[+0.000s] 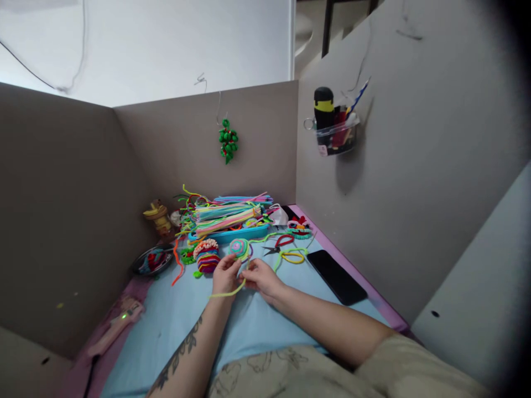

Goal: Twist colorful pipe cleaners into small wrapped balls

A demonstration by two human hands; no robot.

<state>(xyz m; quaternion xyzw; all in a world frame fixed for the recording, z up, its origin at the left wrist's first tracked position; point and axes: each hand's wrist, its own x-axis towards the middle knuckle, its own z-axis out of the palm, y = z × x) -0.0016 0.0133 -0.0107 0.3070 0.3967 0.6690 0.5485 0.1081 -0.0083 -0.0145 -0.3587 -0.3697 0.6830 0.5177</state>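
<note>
My left hand [226, 275] is closed in a pinch at the lower edge of a round spiral of coiled pipe cleaners [239, 247] in pink, teal and green. My right hand [262, 278] sits close beside it, fingers pinched on a yellow-green pipe cleaner [230, 293]. One end of that strand curves down across my left wrist. The fingertips partly hide where strand and spiral meet. Just left of the spiral stands a striped piece of rainbow pipe cleaners [206, 257]. Beyond my right hand lie scissors [284, 241] with red and yellow handles.
Bundles of pipe cleaners [224, 215] fill a blue tray [244, 236] at the back. A black phone [337, 277] lies at right, a dark bowl [152, 261] and a pink glue gun [118, 325] at left. Grey partitions surround the table; a clear container [338, 138] hangs on the right one.
</note>
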